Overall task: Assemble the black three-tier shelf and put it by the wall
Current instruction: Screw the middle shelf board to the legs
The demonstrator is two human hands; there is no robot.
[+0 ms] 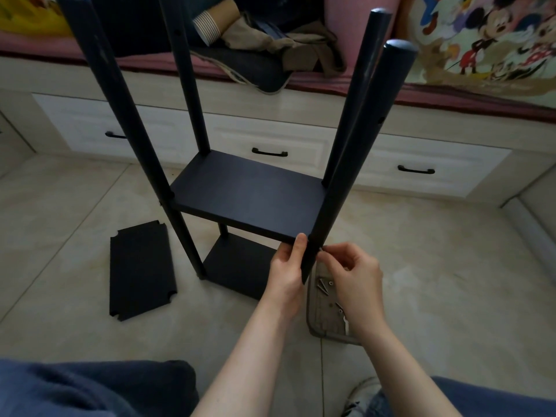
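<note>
Half-built black shelf frame with four round posts (249,194) stands upright on the pale tiled floor (436,266), in front of the white bed drawers (270,136). Two flat black boards are fitted: upper board (240,188) and lower board (237,266) at the frame's foot. My left hand (285,266) grips the frame's near-right post (355,152) at the upper board's corner. My right hand (352,275) is on the post's other side, fingertips pinching a small bright metal piece (321,249) against it; too small to identify. Loose black notched board (141,269) lies flat left of the frame. Grey plastic tray (322,323) holding loose screws (323,285) sits right of the frame's base, partly under my right hand.
</note>
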